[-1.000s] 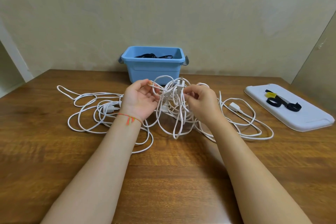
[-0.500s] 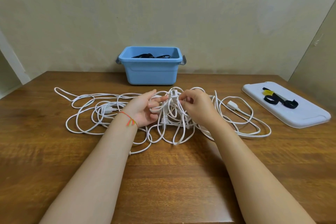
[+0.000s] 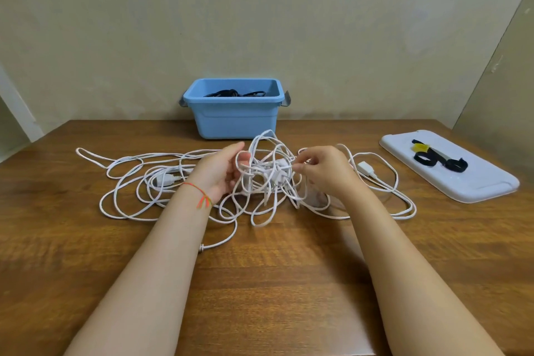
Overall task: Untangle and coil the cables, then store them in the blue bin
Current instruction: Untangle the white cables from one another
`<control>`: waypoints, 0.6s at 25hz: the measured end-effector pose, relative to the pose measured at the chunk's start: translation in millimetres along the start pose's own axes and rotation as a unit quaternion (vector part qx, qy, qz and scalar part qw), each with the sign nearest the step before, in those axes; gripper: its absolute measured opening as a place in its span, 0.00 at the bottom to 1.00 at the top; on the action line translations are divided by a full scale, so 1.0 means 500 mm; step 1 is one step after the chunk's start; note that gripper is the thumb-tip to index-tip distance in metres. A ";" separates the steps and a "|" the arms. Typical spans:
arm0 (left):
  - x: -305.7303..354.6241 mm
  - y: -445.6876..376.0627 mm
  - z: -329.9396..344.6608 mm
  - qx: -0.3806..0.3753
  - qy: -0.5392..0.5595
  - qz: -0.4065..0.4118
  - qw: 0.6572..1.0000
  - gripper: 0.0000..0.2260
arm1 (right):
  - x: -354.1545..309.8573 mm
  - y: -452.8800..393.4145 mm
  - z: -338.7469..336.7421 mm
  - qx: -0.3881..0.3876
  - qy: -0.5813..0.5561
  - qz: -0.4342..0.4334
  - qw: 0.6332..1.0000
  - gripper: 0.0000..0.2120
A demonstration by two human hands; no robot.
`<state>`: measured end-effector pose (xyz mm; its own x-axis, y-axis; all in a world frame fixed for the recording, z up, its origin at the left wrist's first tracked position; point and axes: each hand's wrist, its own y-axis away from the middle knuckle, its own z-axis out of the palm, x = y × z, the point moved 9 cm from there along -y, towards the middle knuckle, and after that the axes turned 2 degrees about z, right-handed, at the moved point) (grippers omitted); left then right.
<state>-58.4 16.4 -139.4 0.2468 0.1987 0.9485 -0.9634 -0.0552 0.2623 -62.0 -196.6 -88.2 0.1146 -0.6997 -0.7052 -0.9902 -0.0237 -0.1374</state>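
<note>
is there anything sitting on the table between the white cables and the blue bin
Nothing visible. The white cables, held up by the left hand and right hand, sit just in front of the blue bin, with only bare table between.

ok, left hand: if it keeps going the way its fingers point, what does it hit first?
Probably the raised knot of white cables, right beside the left hand; depth is unclear.

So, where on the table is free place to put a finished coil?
Bare wood lies in front of the white cable tangle between the forearms, and between the tangle and the white tray. It is crowded around both hands and left of the blue bin.
</note>
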 end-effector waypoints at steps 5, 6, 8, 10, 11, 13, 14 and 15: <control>0.012 0.000 -0.003 -0.013 -0.107 0.029 0.994 0.11 | -0.031 0.020 0.018 -0.072 0.023 -0.014 0.997 0.05; 0.019 0.002 -0.005 -0.013 -0.121 0.041 0.992 0.11 | -0.032 0.024 0.021 -0.095 0.014 -0.009 0.995 0.05; 0.032 0.007 -0.005 -0.028 -0.145 0.060 0.987 0.10 | -0.027 0.032 0.025 -0.139 -0.019 0.013 0.990 0.04; 0.042 0.015 0.006 -0.058 -0.130 0.080 0.987 0.10 | -0.026 0.033 0.018 -0.135 -0.040 0.014 0.990 0.02; 0.049 0.019 0.013 -0.070 -0.108 0.097 0.987 0.10 | -0.027 0.029 0.010 -0.115 -0.049 0.009 0.992 0.02; 0.071 0.031 0.026 -0.088 -0.037 0.147 0.984 0.09 | -0.036 0.026 -0.007 -0.066 -0.084 -0.009 0.994 0.03; 0.081 0.036 0.034 -0.106 0.017 0.171 0.979 0.08 | -0.042 0.025 -0.013 -0.041 -0.109 -0.019 0.993 0.03; 0.090 0.041 0.042 -0.132 0.076 0.187 0.970 0.07 | -0.047 0.025 -0.019 -0.019 -0.139 -0.026 0.990 0.03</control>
<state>-64.9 3.8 -87.7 -0.1247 0.3570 0.9258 -0.9806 0.0976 -0.1697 -78.0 -187.2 -67.0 0.1782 -0.4738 -0.8624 -0.9840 -0.0850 -0.1566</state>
